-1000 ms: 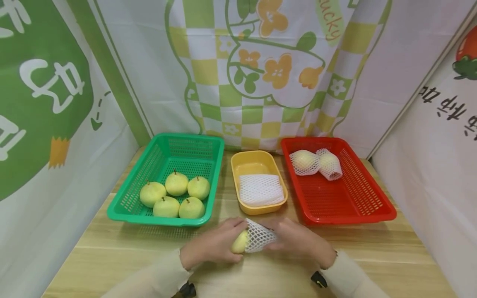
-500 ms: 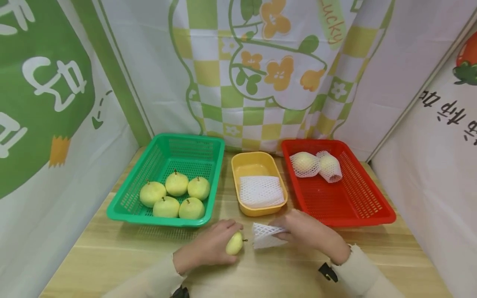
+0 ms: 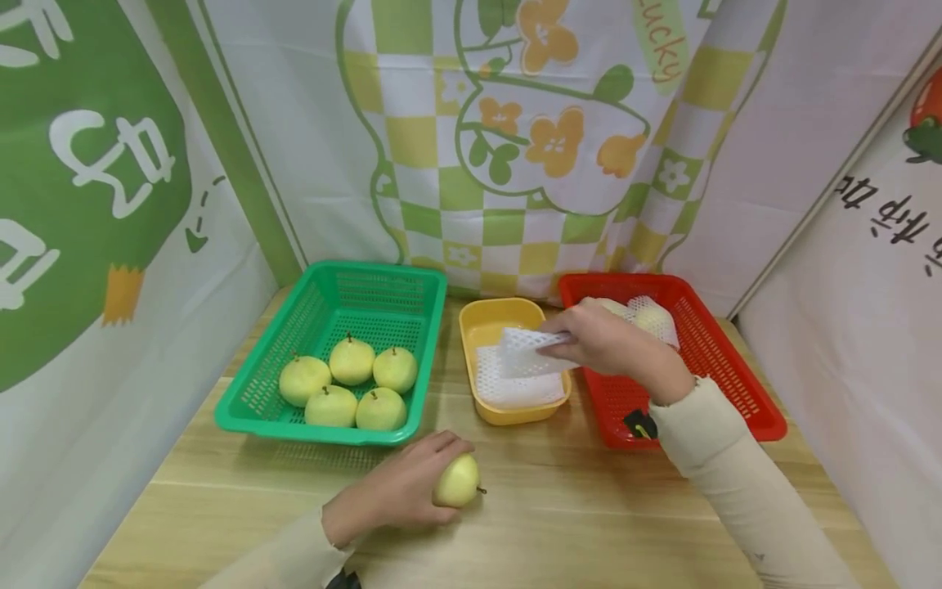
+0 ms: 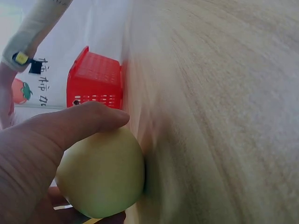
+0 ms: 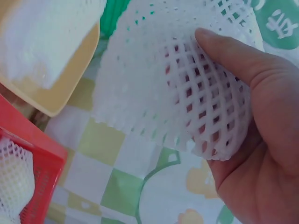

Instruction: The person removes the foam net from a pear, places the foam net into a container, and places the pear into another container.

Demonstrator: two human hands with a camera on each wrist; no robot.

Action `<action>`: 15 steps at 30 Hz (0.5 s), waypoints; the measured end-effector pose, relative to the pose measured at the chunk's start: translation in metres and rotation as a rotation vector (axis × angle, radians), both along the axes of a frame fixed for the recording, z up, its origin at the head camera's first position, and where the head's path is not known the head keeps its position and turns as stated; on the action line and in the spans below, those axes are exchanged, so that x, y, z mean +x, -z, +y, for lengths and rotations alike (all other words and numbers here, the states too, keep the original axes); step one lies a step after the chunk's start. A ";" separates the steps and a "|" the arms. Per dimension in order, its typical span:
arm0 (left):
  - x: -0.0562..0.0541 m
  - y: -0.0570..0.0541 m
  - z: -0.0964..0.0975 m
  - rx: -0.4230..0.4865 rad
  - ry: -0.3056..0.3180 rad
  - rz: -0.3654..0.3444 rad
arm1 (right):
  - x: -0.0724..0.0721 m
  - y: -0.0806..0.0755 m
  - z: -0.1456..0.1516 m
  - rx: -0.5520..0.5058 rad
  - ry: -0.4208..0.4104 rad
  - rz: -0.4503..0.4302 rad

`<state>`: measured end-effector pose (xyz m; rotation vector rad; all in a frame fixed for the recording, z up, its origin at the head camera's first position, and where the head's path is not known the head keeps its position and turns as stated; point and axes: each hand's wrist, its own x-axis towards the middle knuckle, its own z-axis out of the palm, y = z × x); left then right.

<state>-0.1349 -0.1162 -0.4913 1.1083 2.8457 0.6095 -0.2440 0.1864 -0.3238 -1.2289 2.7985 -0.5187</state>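
My left hand (image 3: 409, 484) holds a yellow-green pear (image 3: 457, 481) on the wooden table, fingers curled round it and the stem pointing right. In the left wrist view, the thumb lies along one side of the pear (image 4: 103, 173). My right hand (image 3: 605, 339) pinches a white foam net sleeve (image 3: 527, 353) above the yellow tray (image 3: 466, 360). The right wrist view shows that net sleeve (image 5: 173, 79) between thumb and fingers, with no fruit inside. More white foam nets (image 3: 508, 391) lie in the tray below.
A green basket (image 3: 246, 401) at the left holds several pears (image 3: 331, 406). The red basket (image 3: 743, 401) at the right holds two net-wrapped pears (image 3: 653, 319), partly hidden by my right hand. A patterned cloth (image 3: 508, 221) hangs behind the containers.
The foam net came off the pear. My right hand carried it up and away to above the yellow tray, while my left hand shifted slightly left with the bare pear.
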 end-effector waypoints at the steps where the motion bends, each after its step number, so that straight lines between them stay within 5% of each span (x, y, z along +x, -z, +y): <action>1: 0.000 0.000 -0.001 0.005 0.002 -0.002 | -0.008 -0.003 -0.003 -0.004 0.004 0.010; 7: 0.004 0.001 -0.004 0.032 0.000 -0.012 | -0.052 0.006 -0.019 -0.054 -0.034 0.056; 15: 0.006 0.002 -0.005 0.049 -0.023 0.004 | -0.100 0.046 -0.041 -0.006 0.008 0.027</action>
